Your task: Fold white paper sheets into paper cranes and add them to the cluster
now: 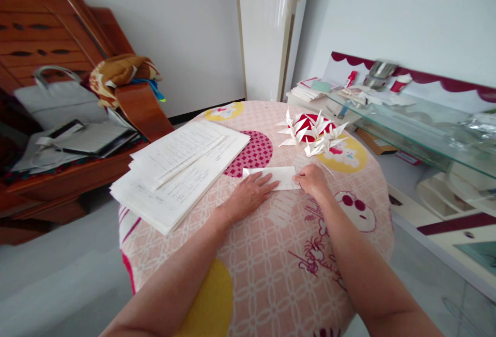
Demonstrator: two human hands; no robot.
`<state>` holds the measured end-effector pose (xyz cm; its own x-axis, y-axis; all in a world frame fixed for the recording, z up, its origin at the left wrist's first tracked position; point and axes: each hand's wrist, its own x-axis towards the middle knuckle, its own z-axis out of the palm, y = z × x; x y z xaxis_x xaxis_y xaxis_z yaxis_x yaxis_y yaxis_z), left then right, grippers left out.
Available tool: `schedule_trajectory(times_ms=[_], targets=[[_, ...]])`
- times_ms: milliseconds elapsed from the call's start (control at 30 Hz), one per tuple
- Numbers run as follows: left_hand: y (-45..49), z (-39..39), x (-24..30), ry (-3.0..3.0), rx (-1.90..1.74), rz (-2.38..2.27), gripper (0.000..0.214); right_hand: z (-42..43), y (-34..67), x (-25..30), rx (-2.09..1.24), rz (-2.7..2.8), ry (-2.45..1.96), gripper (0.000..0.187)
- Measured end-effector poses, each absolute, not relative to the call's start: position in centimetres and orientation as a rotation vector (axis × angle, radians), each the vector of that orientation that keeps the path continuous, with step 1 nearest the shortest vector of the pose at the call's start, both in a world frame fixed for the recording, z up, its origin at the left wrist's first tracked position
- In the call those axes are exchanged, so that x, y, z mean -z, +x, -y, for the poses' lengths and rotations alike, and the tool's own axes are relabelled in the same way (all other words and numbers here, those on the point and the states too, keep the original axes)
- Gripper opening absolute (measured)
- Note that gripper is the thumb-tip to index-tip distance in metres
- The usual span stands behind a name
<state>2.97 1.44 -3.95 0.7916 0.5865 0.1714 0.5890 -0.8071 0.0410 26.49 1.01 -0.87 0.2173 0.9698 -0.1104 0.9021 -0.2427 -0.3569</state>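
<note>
Pressed folded paper [287, 173], lengthwise left to right, onto the table [267, 259] with left hand [253, 192], spread-fingered; pinched its right end between fingers of right hand [312, 180].

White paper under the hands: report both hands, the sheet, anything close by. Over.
Left hand spread, fingers on white paper. Right hand at its right end. Paper flat on table; paper stack left, paper cranes beyond.

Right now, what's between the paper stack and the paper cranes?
In the head view, the tablecloth with its checked circle spans from stack to cranes; the folded paper lies nearer the person.
</note>
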Motion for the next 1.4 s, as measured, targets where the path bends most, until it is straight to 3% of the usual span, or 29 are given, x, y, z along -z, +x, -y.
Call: schedule_trajectory(times_ms=[700,933,1100,1233,1400], targets=[[3.5,-0.6,3.9,-2.881,0.214,1.056,0.045,-1.1,26.4,0.8,-0.485,1.747,-2.301,0.026],[3.4,-0.6,3.8,-2.883,0.206,1.045,0.044,-0.8,25.8,0.4,-0.174,1.755,-2.136,0.020],[3.5,-0.6,3.7,-2.880,0.182,1.057,0.044,-0.7,24.5,1.1,-0.495,1.863,-1.786,0.017],[3.5,-0.5,3.4,-2.876,0.164,1.074,0.044,-0.5,24.3,1.3,-0.702,1.891,-1.830,0.015],[3.5,-0.6,3.7,-2.881,0.174,1.081,0.044,-0.3,24.1,0.8,-0.717,1.892,-1.903,0.010]])
